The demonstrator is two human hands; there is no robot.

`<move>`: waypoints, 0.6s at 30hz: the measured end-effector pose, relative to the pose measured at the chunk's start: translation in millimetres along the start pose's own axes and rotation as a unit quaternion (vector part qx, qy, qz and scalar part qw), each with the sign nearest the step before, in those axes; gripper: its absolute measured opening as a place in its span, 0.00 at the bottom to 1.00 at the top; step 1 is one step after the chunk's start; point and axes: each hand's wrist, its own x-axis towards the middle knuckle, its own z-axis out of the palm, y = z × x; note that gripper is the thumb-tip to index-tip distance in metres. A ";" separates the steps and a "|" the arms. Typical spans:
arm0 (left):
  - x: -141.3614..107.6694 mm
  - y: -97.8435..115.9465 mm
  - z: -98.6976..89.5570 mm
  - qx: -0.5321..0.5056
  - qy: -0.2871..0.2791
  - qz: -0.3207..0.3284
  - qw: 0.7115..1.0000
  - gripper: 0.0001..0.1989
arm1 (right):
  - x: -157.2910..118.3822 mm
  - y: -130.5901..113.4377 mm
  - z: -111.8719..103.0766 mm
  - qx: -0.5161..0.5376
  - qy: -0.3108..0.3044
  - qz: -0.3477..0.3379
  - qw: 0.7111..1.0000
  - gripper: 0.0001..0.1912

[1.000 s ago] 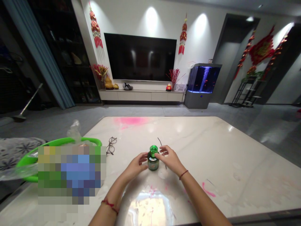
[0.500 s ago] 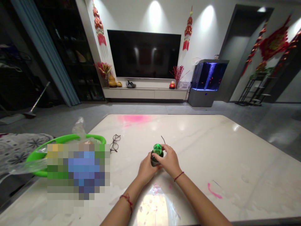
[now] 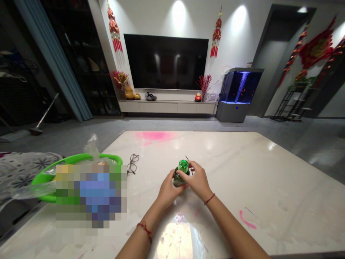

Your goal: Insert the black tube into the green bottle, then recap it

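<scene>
A small dark green jar point(image 3: 179, 181) stands near the middle of the pale marble-look table point(image 3: 258, 172). Around its left side and front wraps my left hand point(image 3: 168, 190), holding it. Above the jar's mouth is a shiny green faceted piece point(image 3: 183, 166), pinched between the thumb and fingers of my right hand point(image 3: 198, 178). Whether the piece still touches the jar's rim cannot be made out. A thin dark stick point(image 3: 187, 158) shows just behind my right fingertips.
At the left, a green basket point(image 3: 114, 157) holds plastic bags, partly pixelated. Folded-out eyeglasses point(image 3: 132, 163) lie beside it. Pink stains point(image 3: 247, 220) and a thin line mark the table at the right. A television and a fish tank point(image 3: 240, 86) stand beyond.
The green piece has risen a little from the jar with my right hand. Both hands and the jar have shifted slightly right in view.
</scene>
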 end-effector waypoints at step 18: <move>-6.0 33.6 -0.7 0.086 0.080 -0.020 0.993 0.23 | 6.5 -19.6 -13.2 0.105 -0.029 0.017 0.994 0.16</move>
